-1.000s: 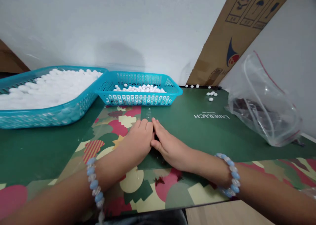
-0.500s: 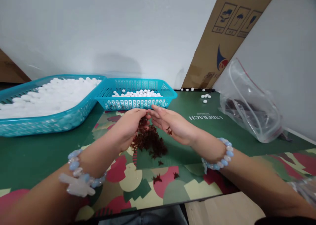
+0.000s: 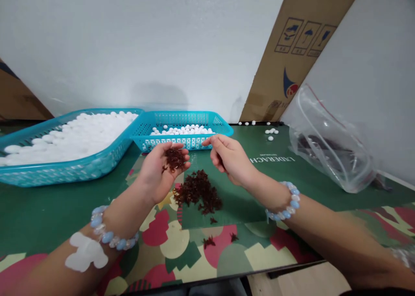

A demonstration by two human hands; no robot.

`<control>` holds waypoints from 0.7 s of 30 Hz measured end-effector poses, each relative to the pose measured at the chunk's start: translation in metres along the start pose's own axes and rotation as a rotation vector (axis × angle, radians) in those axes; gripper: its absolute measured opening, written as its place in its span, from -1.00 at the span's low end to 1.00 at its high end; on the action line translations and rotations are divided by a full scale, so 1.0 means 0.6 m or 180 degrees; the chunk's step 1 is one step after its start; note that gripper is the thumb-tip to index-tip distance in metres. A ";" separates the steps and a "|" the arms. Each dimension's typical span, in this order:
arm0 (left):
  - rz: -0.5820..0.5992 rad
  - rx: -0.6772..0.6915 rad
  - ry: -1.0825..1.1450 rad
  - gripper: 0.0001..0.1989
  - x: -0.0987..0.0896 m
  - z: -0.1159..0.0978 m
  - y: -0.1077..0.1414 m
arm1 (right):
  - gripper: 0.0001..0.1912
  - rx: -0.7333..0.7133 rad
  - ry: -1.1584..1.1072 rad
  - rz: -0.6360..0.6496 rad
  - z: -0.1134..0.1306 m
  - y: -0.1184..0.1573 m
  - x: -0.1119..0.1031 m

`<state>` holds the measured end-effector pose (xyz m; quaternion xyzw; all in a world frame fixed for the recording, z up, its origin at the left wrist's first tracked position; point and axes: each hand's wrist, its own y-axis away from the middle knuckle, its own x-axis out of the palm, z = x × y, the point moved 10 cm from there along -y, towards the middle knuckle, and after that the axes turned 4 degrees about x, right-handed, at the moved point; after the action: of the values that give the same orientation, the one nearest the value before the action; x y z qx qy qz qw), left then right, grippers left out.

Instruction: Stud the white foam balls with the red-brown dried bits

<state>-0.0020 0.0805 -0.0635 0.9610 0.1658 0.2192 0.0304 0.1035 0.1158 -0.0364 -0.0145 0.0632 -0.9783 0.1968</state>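
One spill risk: left hand cups brown bits, fingers half open; a tilt could shed some toward the brown pile at its 5 o'clock. Right hand: fingers curled, can't tell if holding anything.

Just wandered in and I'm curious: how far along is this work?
Partway, it seems. Done: a pile of dark pieces lies out on the green surface. In hand: the left hand cups some more; whether the curled right hand holds any is unclear. Possibly left: that pile, the plastic bag's dark contents, and the white balls in the blue baskets.
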 end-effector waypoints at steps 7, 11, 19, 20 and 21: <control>0.0210 -0.0128 -0.0150 -0.71 0.008 0.016 0.002 | -0.62 0.0177 -0.0062 0.0218 -0.009 -0.010 0.013; 0.0422 -0.0046 -0.0319 -0.65 0.015 0.021 0.002 | -0.62 0.0598 0.0021 0.0376 -0.030 -0.008 0.016; 0.1113 0.0143 -0.0688 -0.58 0.039 0.029 0.004 | -0.92 -0.0550 0.2698 0.1422 0.002 0.080 0.061; 0.1178 0.0139 -0.0785 -0.56 0.041 0.033 0.005 | -0.93 -0.0679 0.3051 0.1700 -0.002 0.103 0.074; 0.1230 0.0174 -0.0934 -0.54 0.042 0.035 0.006 | -0.92 -0.0687 0.3342 0.1965 -0.011 0.124 0.084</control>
<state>0.0298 0.0857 -0.0717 0.9969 -0.0215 0.0744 -0.0142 0.0852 0.0293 -0.0526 0.4680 0.2515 -0.7409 0.4108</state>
